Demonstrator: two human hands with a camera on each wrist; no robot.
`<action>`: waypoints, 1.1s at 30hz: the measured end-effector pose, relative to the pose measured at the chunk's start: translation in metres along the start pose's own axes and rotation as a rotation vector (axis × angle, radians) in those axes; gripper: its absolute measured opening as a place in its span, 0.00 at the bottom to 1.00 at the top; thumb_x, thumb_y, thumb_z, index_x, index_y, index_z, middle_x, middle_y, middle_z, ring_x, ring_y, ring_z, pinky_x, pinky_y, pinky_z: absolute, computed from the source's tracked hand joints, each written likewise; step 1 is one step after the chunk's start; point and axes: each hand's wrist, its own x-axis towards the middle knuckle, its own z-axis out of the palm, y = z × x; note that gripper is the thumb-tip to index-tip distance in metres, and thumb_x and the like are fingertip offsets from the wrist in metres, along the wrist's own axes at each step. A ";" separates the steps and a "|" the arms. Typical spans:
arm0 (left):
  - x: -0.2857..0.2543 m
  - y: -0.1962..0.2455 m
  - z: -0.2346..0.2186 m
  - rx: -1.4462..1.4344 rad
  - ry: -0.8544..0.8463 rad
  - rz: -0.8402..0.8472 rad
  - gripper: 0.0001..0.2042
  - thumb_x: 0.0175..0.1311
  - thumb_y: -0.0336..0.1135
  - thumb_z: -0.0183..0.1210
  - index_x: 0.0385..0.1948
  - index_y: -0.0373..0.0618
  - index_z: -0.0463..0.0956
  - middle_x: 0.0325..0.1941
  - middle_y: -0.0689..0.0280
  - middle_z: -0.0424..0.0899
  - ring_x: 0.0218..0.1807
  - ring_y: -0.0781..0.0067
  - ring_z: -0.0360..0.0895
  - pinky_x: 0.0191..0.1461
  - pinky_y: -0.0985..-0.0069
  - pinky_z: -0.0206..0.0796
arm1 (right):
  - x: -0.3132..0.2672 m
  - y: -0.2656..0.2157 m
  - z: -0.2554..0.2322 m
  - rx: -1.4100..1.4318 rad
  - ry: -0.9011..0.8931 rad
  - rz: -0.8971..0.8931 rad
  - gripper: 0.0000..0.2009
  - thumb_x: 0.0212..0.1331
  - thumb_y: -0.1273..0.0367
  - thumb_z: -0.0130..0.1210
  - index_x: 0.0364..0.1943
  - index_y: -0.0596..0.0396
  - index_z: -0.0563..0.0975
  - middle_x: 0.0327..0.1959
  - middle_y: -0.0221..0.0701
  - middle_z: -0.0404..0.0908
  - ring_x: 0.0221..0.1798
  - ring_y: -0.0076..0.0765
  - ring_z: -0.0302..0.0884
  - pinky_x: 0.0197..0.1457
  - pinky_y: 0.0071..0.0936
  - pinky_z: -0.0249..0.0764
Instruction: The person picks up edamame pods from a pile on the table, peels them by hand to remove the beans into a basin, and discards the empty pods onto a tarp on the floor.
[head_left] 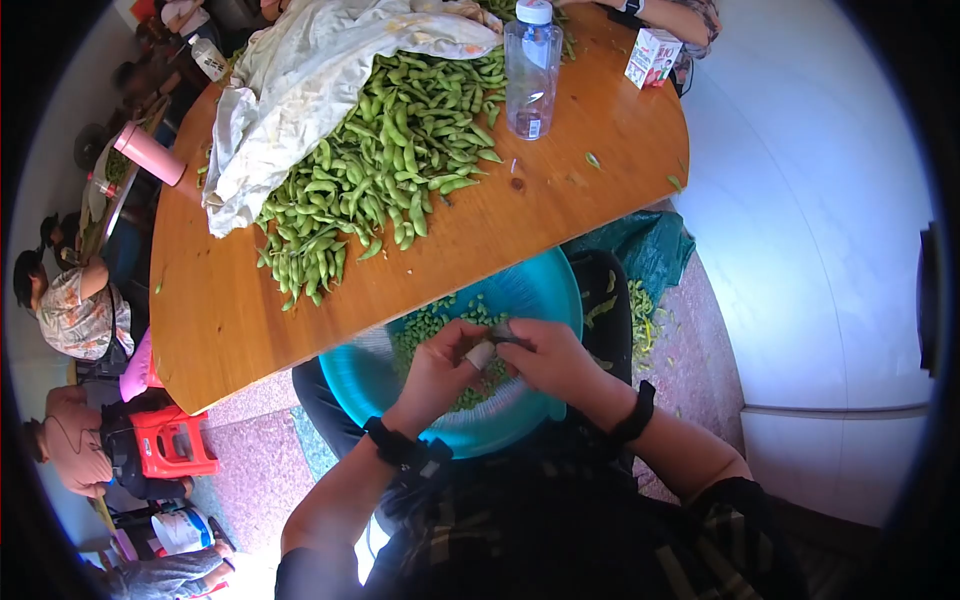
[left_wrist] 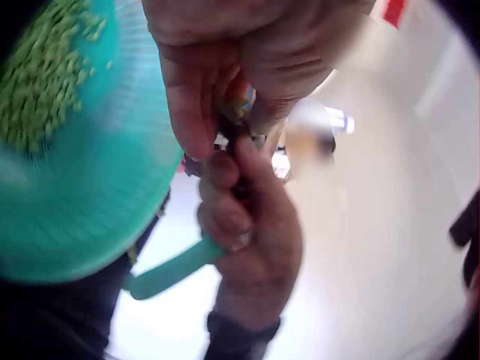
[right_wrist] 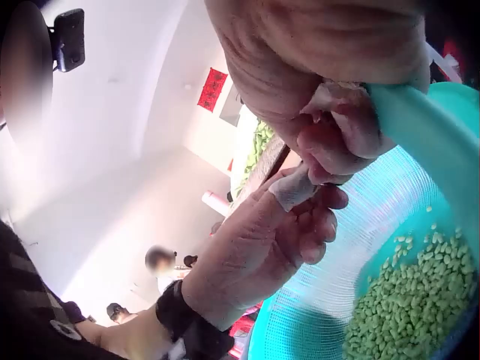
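Over a teal basket (head_left: 345, 385) of shelled green beans (right_wrist: 412, 300), the two hands meet fingertip to fingertip. The left hand (head_left: 437, 368) has a white wrap (right_wrist: 292, 188) round its thumb and pinches a bean pod that the fingers mostly hide. From the other side the right hand (head_left: 562, 362) grips the same spot with curled fingers, one wrapped as well. Between the fingertips a small yellow-green bit (left_wrist: 239, 109) shows in the left wrist view. A large heap of unshelled green pods (head_left: 390, 140) lies on the wooden table (head_left: 500, 220) ahead.
White cloth (head_left: 290, 90) covers part of the heap. A clear bottle (head_left: 532, 80), a drink carton (head_left: 652, 58) and a pink tumbler (head_left: 150, 155) stand on the table. Its edge overhangs the basket. A green bag (head_left: 640, 250) and scattered husks lie on the floor at right; a red stool (head_left: 170, 440) stands left.
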 end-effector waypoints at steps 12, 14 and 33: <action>0.025 -0.010 0.001 0.336 0.076 0.066 0.06 0.60 0.23 0.52 0.35 0.38 0.76 0.26 0.64 0.79 0.27 0.76 0.75 0.33 0.76 0.67 | 0.004 0.022 -0.009 -0.131 0.151 -0.185 0.04 0.58 0.73 0.55 0.32 0.61 0.74 0.21 0.48 0.69 0.21 0.35 0.66 0.28 0.30 0.66; 0.037 -0.035 -0.012 0.391 0.056 0.058 0.06 0.59 0.24 0.52 0.36 0.39 0.77 0.27 0.62 0.80 0.28 0.71 0.77 0.35 0.71 0.70 | -0.006 0.020 -0.036 -0.305 0.339 -0.200 0.06 0.59 0.73 0.54 0.37 0.60 0.78 0.21 0.46 0.73 0.20 0.36 0.70 0.28 0.31 0.68; 0.075 -0.118 -0.008 1.191 -0.009 -0.030 0.07 0.57 0.34 0.59 0.34 0.45 0.83 0.35 0.54 0.82 0.39 0.50 0.79 0.45 0.59 0.70 | -0.139 0.134 -0.147 -0.702 0.787 0.155 0.07 0.62 0.70 0.55 0.33 0.61 0.75 0.23 0.47 0.75 0.24 0.48 0.76 0.28 0.39 0.67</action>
